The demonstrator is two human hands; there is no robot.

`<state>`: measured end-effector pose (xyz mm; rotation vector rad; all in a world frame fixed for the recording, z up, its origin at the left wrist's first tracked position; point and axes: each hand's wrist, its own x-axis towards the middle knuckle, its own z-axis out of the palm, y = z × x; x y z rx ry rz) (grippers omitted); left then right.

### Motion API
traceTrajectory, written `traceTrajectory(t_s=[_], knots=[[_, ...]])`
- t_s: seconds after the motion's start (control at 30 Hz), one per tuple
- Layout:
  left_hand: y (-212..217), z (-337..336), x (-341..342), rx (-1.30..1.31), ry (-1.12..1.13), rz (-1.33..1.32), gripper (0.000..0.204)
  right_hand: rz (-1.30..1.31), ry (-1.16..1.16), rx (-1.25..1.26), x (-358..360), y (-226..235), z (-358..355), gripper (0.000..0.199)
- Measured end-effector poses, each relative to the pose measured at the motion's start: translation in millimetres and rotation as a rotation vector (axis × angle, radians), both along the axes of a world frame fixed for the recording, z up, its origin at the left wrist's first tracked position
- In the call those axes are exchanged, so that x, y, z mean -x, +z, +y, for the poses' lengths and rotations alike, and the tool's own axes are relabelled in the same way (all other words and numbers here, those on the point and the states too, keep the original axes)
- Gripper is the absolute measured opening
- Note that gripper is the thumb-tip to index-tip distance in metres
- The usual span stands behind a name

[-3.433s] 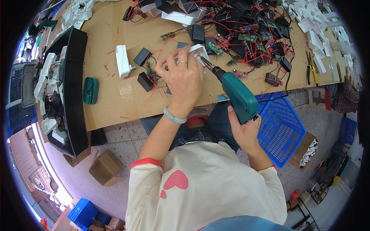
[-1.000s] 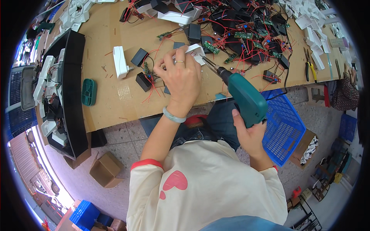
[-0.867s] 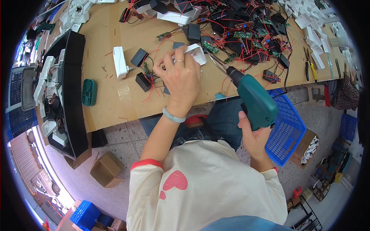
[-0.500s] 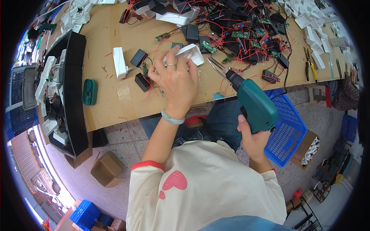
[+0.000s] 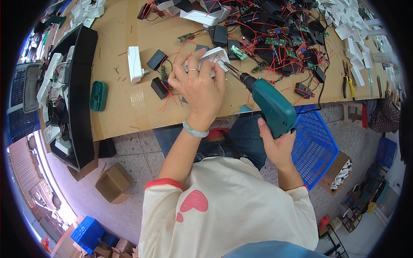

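Observation:
My left hand (image 5: 198,88) has its fingers curled over a white plastic housing (image 5: 218,55) on the table, gripping it; the fingers hide part of it. In my right hand (image 5: 277,146) is a green soldering gun (image 5: 273,104) with a black collar and two thin metal prongs. Its tip reaches the open side of the housing, next to my left fingertips. I cannot tell whether it touches anything inside. Left of my left hand lie black box-shaped parts (image 5: 159,87) with red wires and a small green circuit board (image 5: 164,72). A white casing with plug pins (image 5: 135,64) stands farther left.
A tangled heap of black parts, red wires and circuit boards (image 5: 275,41) covers the far middle. White shells (image 5: 350,41) pile up at far right, near yellow-handled pliers (image 5: 347,81). A black bin (image 5: 81,99) and green tray (image 5: 98,96) stand left. A blue crate (image 5: 316,146) sits below the table edge.
My right hand has moved the soldering gun left and slightly upward, bringing its tip to the white housing. My left hand stays over the housing, with little movement.

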<state>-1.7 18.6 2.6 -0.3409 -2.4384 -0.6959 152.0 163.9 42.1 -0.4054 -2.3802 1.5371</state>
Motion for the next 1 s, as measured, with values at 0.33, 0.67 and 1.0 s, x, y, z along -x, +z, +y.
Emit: traceTrajectory(t_s=[0.33,0.67,1.0], knots=[[-1,1,-1,-0.036,-0.053,-0.019,0.014,-0.001,0.015,-0.033,8,-1,-1,0.015],[-5,2,0,-0.071,-0.08,-0.042,0.015,-0.068,0.098,-0.104,7,9,-1,0.024],[-4,1,1,-0.063,-0.08,-0.039,0.016,-0.023,0.139,-0.181,6,6,1,0.024]])
